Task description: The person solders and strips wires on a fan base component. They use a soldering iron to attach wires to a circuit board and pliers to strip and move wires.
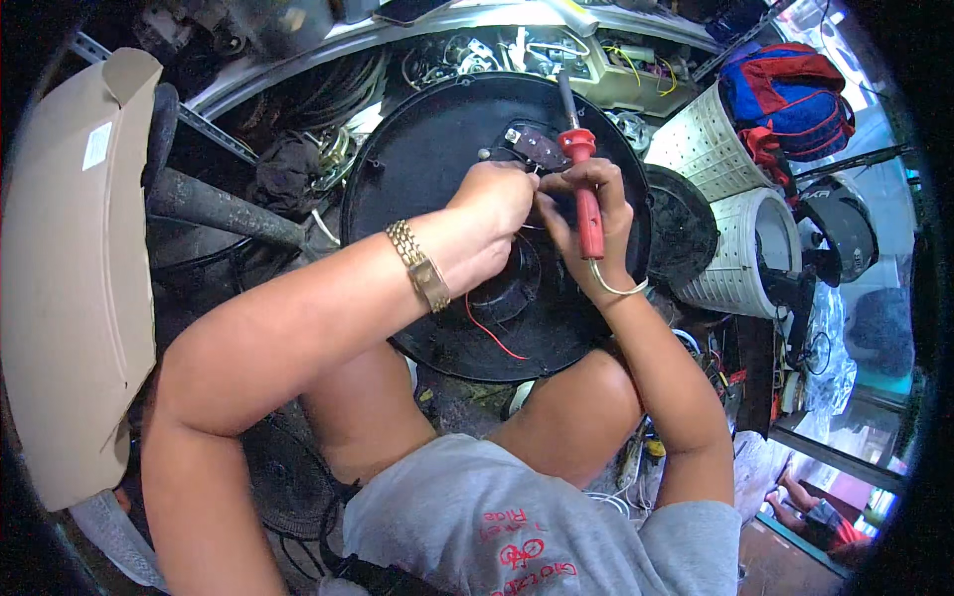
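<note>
In my right hand [606, 204] is a soldering iron [588, 204] with a red handle, its metal barrel pointing up and away from me. A pale cord runs from its lower end across my right wrist. My left hand [494, 214] is closed just left of it, its fingertips close to my right fingers; what it pinches is hidden. Just beyond the fingertips lies a small dark part with metal terminals [537, 147]. From beneath my left hand a thin red wire [487, 330] curves down over a large round black base [417, 129] that serves as the work surface.
Metal parts [467, 52] crowd the far side. A black pole [224, 207] and a cardboard sheet [75, 288] stand at left. White perforated baskets [730, 253], a red and blue backpack [790, 99] and a dark helmet [840, 228] are at right. Another person [820, 517] shows at lower right.
</note>
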A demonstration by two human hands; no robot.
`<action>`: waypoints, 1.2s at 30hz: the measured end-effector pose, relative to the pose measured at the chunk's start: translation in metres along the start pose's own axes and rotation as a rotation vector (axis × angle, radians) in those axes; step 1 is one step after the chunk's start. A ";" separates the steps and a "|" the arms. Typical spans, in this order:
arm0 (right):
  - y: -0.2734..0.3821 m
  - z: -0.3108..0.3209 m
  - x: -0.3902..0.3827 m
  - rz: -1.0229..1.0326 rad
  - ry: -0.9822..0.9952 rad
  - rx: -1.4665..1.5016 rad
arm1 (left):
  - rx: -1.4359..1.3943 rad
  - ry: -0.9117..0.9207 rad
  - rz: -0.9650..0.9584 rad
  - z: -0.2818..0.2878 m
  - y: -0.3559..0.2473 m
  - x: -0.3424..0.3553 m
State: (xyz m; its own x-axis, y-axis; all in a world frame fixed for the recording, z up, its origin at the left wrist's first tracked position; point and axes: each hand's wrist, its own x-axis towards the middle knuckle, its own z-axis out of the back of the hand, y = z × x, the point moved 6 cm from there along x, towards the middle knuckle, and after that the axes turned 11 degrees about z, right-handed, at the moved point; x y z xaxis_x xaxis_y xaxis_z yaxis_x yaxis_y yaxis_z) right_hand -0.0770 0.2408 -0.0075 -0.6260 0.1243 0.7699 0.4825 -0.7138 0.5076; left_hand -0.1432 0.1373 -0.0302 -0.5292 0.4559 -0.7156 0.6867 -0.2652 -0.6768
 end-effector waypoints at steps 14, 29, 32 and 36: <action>0.006 0.000 0.002 0.026 0.010 -0.014 | -0.090 0.099 0.230 0.005 0.011 0.016; 0.029 0.036 0.026 0.122 -0.144 0.332 | -0.151 0.107 0.070 0.022 0.002 0.009; 0.027 0.099 0.031 0.102 -0.371 0.311 | -0.057 0.094 0.131 0.039 0.006 -0.005; -0.061 0.188 -0.019 -0.175 -0.826 0.605 | -0.103 0.202 0.168 0.072 0.017 -0.015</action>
State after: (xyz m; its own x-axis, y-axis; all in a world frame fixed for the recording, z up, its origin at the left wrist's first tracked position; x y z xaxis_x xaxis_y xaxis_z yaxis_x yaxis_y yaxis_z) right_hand 0.0210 0.4120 0.0193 -0.2126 0.7893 0.5760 0.7949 -0.2032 0.5717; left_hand -0.1594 0.0644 -0.0431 -0.3005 0.5760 -0.7602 0.8090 -0.2683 -0.5230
